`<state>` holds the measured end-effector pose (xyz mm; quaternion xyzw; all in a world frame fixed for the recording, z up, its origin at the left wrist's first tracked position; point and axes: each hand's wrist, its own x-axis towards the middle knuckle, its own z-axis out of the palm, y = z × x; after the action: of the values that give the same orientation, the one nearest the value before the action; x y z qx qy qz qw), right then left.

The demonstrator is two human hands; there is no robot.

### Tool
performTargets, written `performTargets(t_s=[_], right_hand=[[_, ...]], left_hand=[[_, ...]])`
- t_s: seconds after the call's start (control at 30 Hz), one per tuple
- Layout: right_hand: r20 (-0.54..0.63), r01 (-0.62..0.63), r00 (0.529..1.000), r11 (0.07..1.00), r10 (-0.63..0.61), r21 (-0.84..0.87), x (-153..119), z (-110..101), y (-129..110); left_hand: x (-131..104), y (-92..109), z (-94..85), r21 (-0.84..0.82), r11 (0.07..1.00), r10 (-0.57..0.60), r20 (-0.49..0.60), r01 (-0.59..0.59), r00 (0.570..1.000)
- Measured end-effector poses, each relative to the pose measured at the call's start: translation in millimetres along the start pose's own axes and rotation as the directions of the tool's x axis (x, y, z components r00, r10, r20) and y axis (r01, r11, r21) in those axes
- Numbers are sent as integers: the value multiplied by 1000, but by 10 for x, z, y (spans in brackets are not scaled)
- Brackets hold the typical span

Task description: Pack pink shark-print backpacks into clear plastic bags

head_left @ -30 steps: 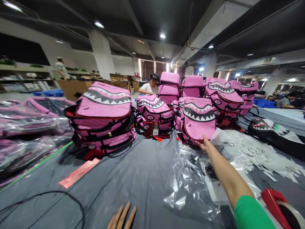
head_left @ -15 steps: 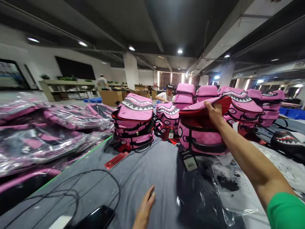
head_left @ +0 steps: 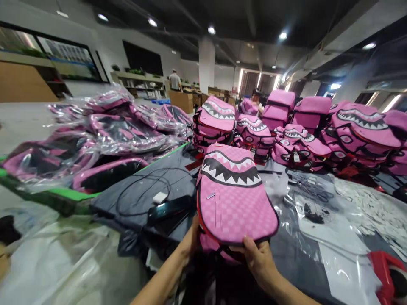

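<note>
A pink backpack (head_left: 237,207) with a black-and-white shark-teeth band and a short zip stands in front of me at the near table edge. My right hand (head_left: 259,256) grips its lower right edge, thumb on top of the front panel. At its lower left side is my left hand (head_left: 190,235), pressed against the bag, with the fingers hidden behind it. To the left, a black phone (head_left: 171,208) lies beside a white charger (head_left: 160,198) and a looped black cable (head_left: 127,180).
Plastic-wrapped pink bags (head_left: 124,127) are heaped on the left. More pink backpacks (head_left: 359,127) stand along the table's back and right. Clear plastic (head_left: 321,216) and a red tape dispenser (head_left: 386,275) lie on the right. People are in the background.
The view has swung left and down. A pink backpack is now close in front of me, with both hands at it; my left hand was free over the table and my right held a bag's flap.
</note>
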<state>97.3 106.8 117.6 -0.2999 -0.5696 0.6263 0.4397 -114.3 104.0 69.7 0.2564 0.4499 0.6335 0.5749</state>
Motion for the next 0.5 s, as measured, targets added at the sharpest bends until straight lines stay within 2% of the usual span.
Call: performTargets(t_s=[0.07,0.1,0.17,0.2,0.23,0.27,0.3,0.33,0.37,0.4,0.43,0.5], right_hand=[[140,-63,988,998,64,-10,-198,85,-7],[232,-47,971,997,61,-64,-260,82,-78],[362,123,932,964,-30,-236,-323,-34,-283],[391,260,913,905,-117,-336,-331,-143,-387],[411,387,889,811,-202,-439,-329,-276,-474],[425,477,866,696,-265,-537,-317,-420,-538],[435,527,847,585,-305,-616,-301,-561,-571],[442,547,837,494,-323,-675,-284,-686,-572],[449,555,830,420,-329,-718,-273,-783,-542],[454,561,822,354,-343,-748,-273,-848,-482],[455,570,806,291,-379,-768,-286,-877,-397],[440,583,755,189,-486,-791,-349,-849,-178]], left_hand=[[-44,-21,-165,215,974,96,-96,-73,991],[-61,-10,-224,298,950,133,-121,-92,984],[-137,50,-300,437,887,252,-187,-150,949],[-208,93,-313,524,828,365,-232,-200,902],[-300,136,-306,643,719,519,-245,-263,819],[-405,175,-275,766,551,682,-185,-330,707],[-511,206,-220,860,333,797,-38,-386,602],[-604,228,-145,894,99,831,167,-437,531],[-673,243,-55,864,-121,776,390,-489,496],[-711,255,38,788,-292,655,578,-542,487],[-715,268,125,701,-403,520,704,-588,483],[-639,310,245,580,-519,350,814,-628,463]])
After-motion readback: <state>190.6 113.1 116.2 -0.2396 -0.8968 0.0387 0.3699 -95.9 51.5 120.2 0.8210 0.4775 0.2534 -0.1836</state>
